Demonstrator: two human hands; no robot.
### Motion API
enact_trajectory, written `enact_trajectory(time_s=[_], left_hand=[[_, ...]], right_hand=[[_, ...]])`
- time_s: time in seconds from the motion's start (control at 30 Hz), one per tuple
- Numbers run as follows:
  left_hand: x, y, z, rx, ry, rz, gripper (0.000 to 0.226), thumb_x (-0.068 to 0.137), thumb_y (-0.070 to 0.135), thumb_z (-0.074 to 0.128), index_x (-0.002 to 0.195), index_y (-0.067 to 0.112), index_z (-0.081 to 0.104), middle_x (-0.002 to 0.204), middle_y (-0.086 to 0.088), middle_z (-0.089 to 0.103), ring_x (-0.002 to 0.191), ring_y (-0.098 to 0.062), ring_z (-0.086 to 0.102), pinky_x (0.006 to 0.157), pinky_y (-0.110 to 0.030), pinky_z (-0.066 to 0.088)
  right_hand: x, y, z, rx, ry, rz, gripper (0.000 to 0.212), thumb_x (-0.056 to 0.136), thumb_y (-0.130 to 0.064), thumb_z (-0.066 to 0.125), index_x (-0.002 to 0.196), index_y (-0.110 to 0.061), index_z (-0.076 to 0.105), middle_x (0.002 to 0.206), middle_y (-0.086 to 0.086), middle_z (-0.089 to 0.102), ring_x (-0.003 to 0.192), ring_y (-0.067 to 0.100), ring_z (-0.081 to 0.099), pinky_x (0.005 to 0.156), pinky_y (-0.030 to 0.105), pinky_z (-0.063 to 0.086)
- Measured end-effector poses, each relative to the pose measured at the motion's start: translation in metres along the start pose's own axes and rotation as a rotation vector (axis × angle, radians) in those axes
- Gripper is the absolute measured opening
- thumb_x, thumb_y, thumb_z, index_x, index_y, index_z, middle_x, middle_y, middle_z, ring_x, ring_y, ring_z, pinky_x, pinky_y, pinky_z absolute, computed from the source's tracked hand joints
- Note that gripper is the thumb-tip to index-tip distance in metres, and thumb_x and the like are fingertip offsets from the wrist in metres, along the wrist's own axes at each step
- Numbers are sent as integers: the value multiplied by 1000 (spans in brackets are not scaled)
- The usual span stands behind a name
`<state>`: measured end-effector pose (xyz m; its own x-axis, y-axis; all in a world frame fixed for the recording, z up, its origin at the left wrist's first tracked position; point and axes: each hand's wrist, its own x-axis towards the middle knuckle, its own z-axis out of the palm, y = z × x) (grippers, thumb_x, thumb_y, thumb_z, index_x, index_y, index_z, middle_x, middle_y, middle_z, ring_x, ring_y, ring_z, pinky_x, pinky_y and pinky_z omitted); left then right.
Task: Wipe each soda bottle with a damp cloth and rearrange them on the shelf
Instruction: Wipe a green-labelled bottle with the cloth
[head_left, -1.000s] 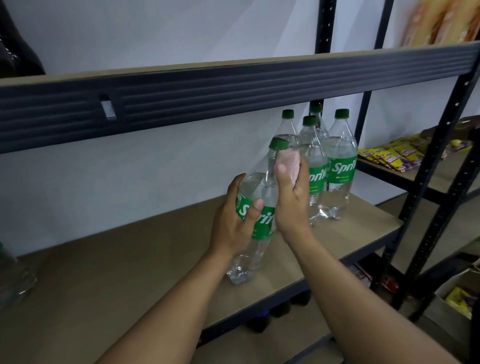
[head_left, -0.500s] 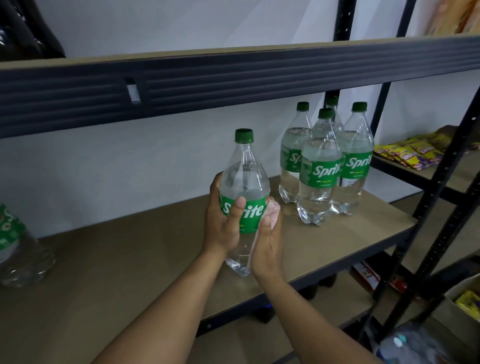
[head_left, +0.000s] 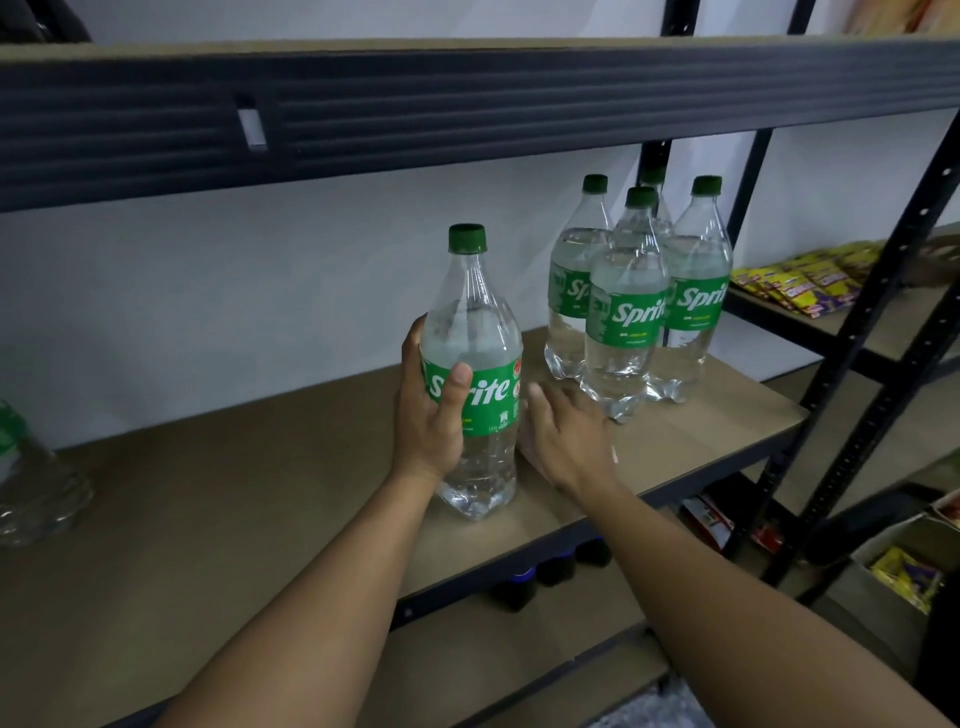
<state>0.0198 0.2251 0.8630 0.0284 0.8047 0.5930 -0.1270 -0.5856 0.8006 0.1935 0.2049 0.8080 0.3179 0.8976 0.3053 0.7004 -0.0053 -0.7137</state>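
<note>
One bottle (head_left: 470, 332) is being worked on, and in the last second it has gone from tilted and lifted to upright. It now appears to stand with its base on the shelf (head_left: 260, 493), near the front edge. The left hand (head_left: 426, 421) has kept its place all along: its fingers are curled round the back of the green label with the thumb across the front, holding the bottle firmly.

The right hand (head_left: 569, 439) is what moved. A second ago it pressed the pink cloth up by the neck, just under the cap. Half a second ago it was at the lower edge of the label. Now it is lower again, beside the clear bottom part of the bottle, and blurred with motion. Its fingers lie fairly straight and point toward the bottle's side. Only a pale strip of the cloth (head_left: 523, 434) shows between palm and plastic, so I cannot tell how much of it is under the hand.

The wipe seems to have run from the neck down toward the base, so this bottle is probably almost done. It stands well apart from the four other bottles (head_left: 626, 312) clustered to the right, and nothing shows whether those have been wiped. Another bottle (head_left: 31, 467) is half in view at the far left of the shelf. The next step is likely to set this bottle in its place.
</note>
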Motion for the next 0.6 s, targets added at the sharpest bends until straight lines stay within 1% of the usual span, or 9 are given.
enact_trajectory(time_s=[0.07, 0.1, 0.17, 0.23, 0.3, 0.37, 0.43, 0.53, 0.6], left_hand=[[0, 1, -1, 24, -12, 18, 95, 86, 80, 60, 152, 15, 41, 137, -5, 62, 125, -28, 64, 101, -52, 55], [-1, 1, -3, 37, -25, 20, 95, 87, 79, 58, 154, 14, 38, 139, -5, 61, 127, -28, 63, 102, -51, 54], [-11, 0, -6, 63, -62, 5, 97, 89, 79, 55, 157, 14, 33, 143, 1, 59, 130, -22, 61, 102, -43, 55], [-27, -7, -13, 97, -107, -27, 97, 91, 78, 54, 159, 14, 30, 148, 5, 56, 135, -17, 57, 107, -39, 52], [-43, -18, -23, 122, -148, -75, 95, 91, 75, 57, 161, 16, 28, 150, 7, 55, 137, -14, 55, 113, -43, 48], [-52, -26, -34, 147, -172, -110, 87, 93, 65, 61, 161, 21, 29, 151, 8, 55, 138, -14, 55, 114, -49, 46], [-57, -27, -43, 168, -176, -118, 79, 95, 53, 62, 161, 25, 29, 151, 8, 55, 138, -14, 55, 114, -50, 46], [-59, -23, -62, 177, -159, -112, 75, 96, 50, 63, 160, 30, 29, 154, 7, 53, 141, -15, 52, 116, -49, 45], [-60, -19, -79, 183, -150, -90, 71, 97, 48, 63, 158, 36, 30, 155, 6, 52, 141, -17, 53, 115, -52, 45]], right_hand=[[-10, -9, 4, 295, 28, -110, 72, 99, -82, 17, 126, -34, 63, 127, -1, 66, 123, 21, 58, 105, 50, 47], [-18, -16, 6, 360, -15, -128, 65, 101, -77, 23, 133, -34, 60, 128, -10, 66, 123, 12, 60, 104, 41, 49], [-36, -27, 8, 443, -115, -143, 63, 100, -76, 31, 146, -37, 49, 134, -24, 62, 125, -4, 57, 102, 22, 47], [-47, -30, 14, 501, -121, -113, 76, 94, -85, 33, 153, -39, 42, 141, -23, 60, 131, -4, 54, 107, 24, 45], [-50, -33, 17, 540, -80, -83, 85, 89, -90, 33, 156, -38, 38, 143, -21, 60, 132, -1, 55, 109, 31, 46], [-49, -38, 21, 544, -69, -59, 79, 92, -87, 32, 154, -39, 39, 136, -28, 59, 126, -8, 55, 106, 31, 45], [-55, -45, 27, 549, -61, -40, 68, 97, -78, 30, 151, -37, 42, 135, -26, 58, 125, -13, 51, 104, 28, 42], [-63, -61, 40, 577, -35, -57, 64, 99, -75, 29, 148, -36, 45, 143, -17, 56, 134, -2, 50, 106, 28, 42], [-67, -71, 53, 582, -9, -99, 62, 103, -70, 32, 148, -31, 50, 142, -16, 59, 135, 1, 52, 111, 34, 46]])
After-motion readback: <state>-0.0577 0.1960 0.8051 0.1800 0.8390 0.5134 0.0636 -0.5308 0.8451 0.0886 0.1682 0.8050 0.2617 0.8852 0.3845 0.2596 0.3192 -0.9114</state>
